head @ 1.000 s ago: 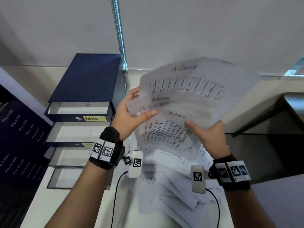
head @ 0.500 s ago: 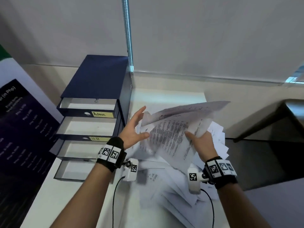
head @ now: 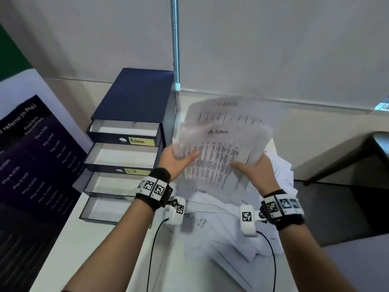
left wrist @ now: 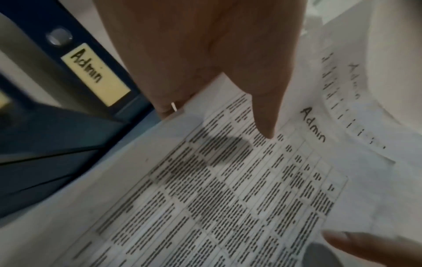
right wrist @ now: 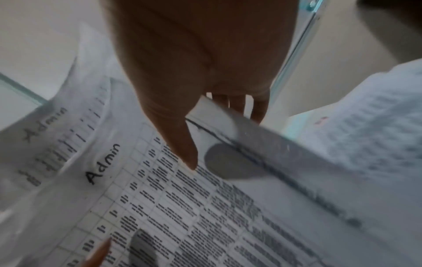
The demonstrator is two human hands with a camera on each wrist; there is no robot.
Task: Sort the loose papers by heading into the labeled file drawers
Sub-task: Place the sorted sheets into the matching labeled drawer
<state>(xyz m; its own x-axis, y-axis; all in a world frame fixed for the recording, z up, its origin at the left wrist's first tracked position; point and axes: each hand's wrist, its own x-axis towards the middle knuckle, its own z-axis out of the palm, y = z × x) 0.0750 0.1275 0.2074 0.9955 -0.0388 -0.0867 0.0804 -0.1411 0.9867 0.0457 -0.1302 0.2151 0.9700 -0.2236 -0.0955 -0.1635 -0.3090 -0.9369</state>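
Above the paper heap (head: 221,234), both hands, left hand (head: 175,163) and right hand (head: 255,171), pinch the "Admin" sheets (head: 223,148), raised again after dipping flat; the open Admin drawer (head: 124,131) waits at nine o'clock, likely next.

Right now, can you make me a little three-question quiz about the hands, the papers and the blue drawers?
1. True or false: both hands grip the white printed sheets.
2. Which handwritten heading tops the front sheet: A) HR B) Admin C) Sales?
3. Fill in: the top drawer of the dark blue drawer cabinet carries a yellow label reading ____.

Key: 1 true, left hand and right hand each pinch a side. 2 B. 3 Admin.
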